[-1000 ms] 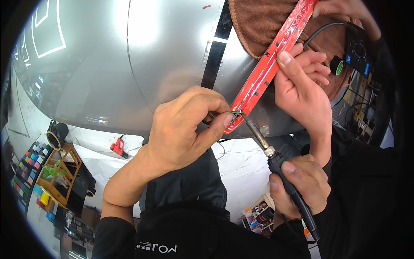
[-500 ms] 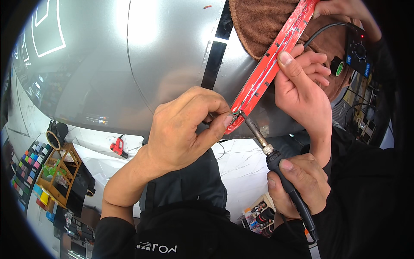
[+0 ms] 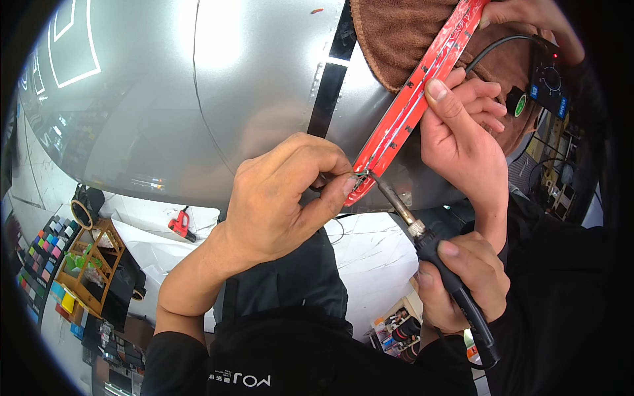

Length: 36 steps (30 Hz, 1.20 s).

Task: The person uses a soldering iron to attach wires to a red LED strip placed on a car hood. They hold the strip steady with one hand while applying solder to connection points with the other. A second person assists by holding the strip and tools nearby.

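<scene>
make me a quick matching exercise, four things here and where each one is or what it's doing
1. left hand
2. right hand
3. brown cloth
4. red tool

A. down on a white surface
B. gripping a soldering iron
C. draped on the grey panel
D. pinching thin wires at the red strip's lower end

Pairs: 1-D, 2-B, 3-C, 4-A

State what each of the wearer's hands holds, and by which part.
Right hand: soldering iron, by its black handle. Left hand: apparently thin wires at the lower end of the red strip, pinched between thumb and forefinger; exact spot unclear.
</scene>
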Tool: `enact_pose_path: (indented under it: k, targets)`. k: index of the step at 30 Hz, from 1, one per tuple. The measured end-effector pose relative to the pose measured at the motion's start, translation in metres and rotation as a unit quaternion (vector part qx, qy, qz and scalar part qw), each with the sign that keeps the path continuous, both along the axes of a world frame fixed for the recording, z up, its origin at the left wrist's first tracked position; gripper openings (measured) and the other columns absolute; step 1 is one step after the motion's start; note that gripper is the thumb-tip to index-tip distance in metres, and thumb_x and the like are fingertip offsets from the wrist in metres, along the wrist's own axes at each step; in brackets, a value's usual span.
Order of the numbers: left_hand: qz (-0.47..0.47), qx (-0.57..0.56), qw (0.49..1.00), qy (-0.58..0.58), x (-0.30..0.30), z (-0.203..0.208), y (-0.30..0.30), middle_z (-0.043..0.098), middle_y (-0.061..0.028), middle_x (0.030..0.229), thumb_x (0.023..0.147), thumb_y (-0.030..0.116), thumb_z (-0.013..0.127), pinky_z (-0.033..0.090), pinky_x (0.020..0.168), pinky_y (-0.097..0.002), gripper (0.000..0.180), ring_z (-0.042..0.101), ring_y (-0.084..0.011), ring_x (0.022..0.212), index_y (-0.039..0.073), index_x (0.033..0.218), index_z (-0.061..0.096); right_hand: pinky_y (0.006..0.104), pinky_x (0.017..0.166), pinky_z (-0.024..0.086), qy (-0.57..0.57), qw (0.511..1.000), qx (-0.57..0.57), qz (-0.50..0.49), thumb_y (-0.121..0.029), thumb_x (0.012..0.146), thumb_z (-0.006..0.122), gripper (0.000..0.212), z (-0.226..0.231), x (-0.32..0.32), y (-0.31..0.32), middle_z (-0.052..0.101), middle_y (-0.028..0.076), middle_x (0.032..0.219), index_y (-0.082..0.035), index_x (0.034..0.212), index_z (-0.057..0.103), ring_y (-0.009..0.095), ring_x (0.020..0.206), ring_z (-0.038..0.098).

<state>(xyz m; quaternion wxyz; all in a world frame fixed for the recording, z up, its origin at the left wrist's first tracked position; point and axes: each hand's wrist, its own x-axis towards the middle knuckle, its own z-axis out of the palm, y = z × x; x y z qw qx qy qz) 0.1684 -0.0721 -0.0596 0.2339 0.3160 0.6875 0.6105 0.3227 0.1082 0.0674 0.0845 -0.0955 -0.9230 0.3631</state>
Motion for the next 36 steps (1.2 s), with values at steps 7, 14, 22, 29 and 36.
enact_pose_path:
  k: [7,14,22,29,36]
  targets:
    - [0.002,-0.003,1.0,-0.003,-0.001,0.002,0.001,0.075,-0.0125,0.102,0.092,-0.005,0.081,0.063,0.07,-0.0282,0.013,0.074,-0.0172,0.081,-0.003,0.1,0.071,0.0329,0.059,0.051,0.02,1.0,0.001,0.008,-0.009,0.085,0.089,0.036,0.0,0.004,0.002,0.072,0.014,0.078,0.005,0.114,0.073,0.023,0.062,0.067]
    - [0.008,-0.046,0.995,0.085,-0.004,0.007,0.004,0.076,-0.0085,0.094,0.083,-0.005,0.085,0.059,0.064,-0.0302,0.02,0.074,-0.0196,0.077,0.003,0.097,0.072,0.0329,0.059,0.052,0.021,1.0,0.003,0.01,-0.009,0.085,0.089,0.036,-0.001,0.006,0.004,0.072,0.013,0.078,0.005,0.114,0.073,0.023,0.061,0.067]
    - [0.011,-0.048,0.982,0.182,-0.007,0.008,0.008,0.073,-0.0035,0.092,0.078,0.0,0.089,0.057,0.057,-0.0325,0.027,0.073,-0.021,0.075,0.006,0.096,0.07,0.0329,0.058,0.052,0.017,1.0,0.004,0.02,-0.008,0.084,0.09,0.037,-0.001,0.004,0.007,0.072,0.013,0.078,0.005,0.114,0.073,0.023,0.061,0.068]
    - [-0.008,-0.066,0.984,0.164,-0.011,0.014,0.006,0.076,-0.0059,0.094,0.079,0.001,0.089,0.057,0.06,-0.0344,0.025,0.074,-0.0238,0.075,0.007,0.097,0.073,0.0329,0.058,0.052,0.006,0.999,0.011,0.031,-0.007,0.083,0.09,0.037,0.0,0.001,0.01,0.072,0.013,0.078,0.005,0.114,0.073,0.023,0.061,0.068]
    - [-0.011,-0.072,0.985,0.154,-0.012,0.015,0.007,0.076,-0.006,0.094,0.078,-0.001,0.088,0.058,0.061,-0.0349,0.025,0.074,-0.0244,0.076,0.007,0.097,0.073,0.0329,0.057,0.053,0.003,0.999,0.012,0.048,-0.007,0.083,0.09,0.037,0.001,-0.002,0.015,0.072,0.013,0.078,0.006,0.114,0.073,0.023,0.061,0.068]
